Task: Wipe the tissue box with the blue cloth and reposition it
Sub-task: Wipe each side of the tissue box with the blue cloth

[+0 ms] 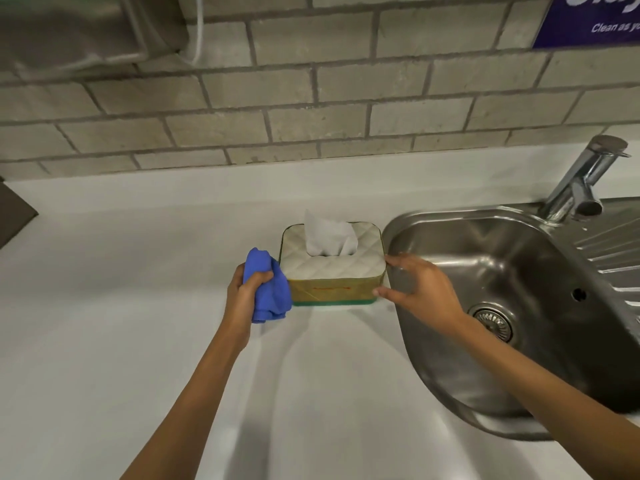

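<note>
Tissue box [332, 268] stands upright on the white counter [138, 306], just beside the rim of the steel sink [519, 306], with a white tissue [329, 237] sticking up from its top slot. Left hand [242, 292] is closed in a fist around the bunched blue cloth [270, 289], which presses against the box's left end. Right hand [419, 289] is spread partly open, thumb and fingertips touching the box's right end without wrapping it. Tap [585, 178] stands behind the sink, against a grey brick wall [311, 98].
</note>
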A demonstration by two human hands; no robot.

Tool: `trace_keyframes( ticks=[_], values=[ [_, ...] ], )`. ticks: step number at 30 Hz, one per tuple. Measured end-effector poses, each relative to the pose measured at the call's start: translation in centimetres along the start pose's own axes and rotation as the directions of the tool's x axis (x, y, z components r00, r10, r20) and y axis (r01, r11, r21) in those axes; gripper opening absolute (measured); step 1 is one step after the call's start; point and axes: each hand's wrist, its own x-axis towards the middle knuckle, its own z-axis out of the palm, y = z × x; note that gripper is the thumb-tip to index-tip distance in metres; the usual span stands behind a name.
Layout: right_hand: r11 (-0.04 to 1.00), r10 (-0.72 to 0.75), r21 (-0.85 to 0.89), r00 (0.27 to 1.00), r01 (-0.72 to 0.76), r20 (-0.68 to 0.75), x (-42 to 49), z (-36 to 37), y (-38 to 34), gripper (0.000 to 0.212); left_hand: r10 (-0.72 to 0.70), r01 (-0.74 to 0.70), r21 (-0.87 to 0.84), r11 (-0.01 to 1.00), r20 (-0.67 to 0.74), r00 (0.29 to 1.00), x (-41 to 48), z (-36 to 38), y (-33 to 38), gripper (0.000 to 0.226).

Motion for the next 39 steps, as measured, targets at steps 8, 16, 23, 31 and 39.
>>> trace_keyframes(
  ticks=[8,16,23,31,39],
  values=[
    [0.996,0.063,-0.088,0.916,-0.031,0.396,5.4,-1.7,-1.1,0.135,0.005,-0.006,-0.021,1.0,-0.009,1.0,-2.2,-0.1,0.0,0.032],
    [0.987,0.133,-0.156,0.752,-0.04,0.646,9.4,-1.5,-1.7,0.135,0.013,-0.013,-0.008,1.0,-0.03,0.999,-2.1,0.3,0.4,0.027],
    [0.92,0.157,0.156,0.703,-0.359,0.693,10.8,-1.6,-0.1,0.142,0.061,-0.061,-0.001,0.998,-0.07,0.996,0.0,0.8,2.5,0.017],
    [0.739,0.156,0.424,0.746,-0.523,0.648,12.3,0.4,1.9,0.137,0.09,-0.089,0.021,0.996,-0.089,0.992,1.7,2.4,4.6,0.046],
    [0.677,0.168,0.497,0.772,-0.542,0.613,13.9,1.6,2.6,0.124,0.504,-0.373,0.447,0.813,-0.221,0.835,1.6,5.6,4.9,0.043]
  ],
)
